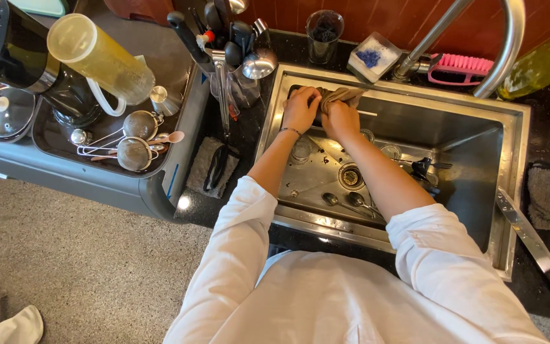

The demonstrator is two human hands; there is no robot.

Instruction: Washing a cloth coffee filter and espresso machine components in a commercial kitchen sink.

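We saw both hands at the far wall of the steel sink (479, 137), just below its back rim. The left hand (300, 109) and the right hand (340, 118) each had their grip closed on a grey-brown cloth (344, 95), bunched between them and pressed against that wall. On the sink floor, nearer the person, lay two spoons (345, 200) beside the drain (351, 176). A curved tap (507, 51) arched over the sink's right side.
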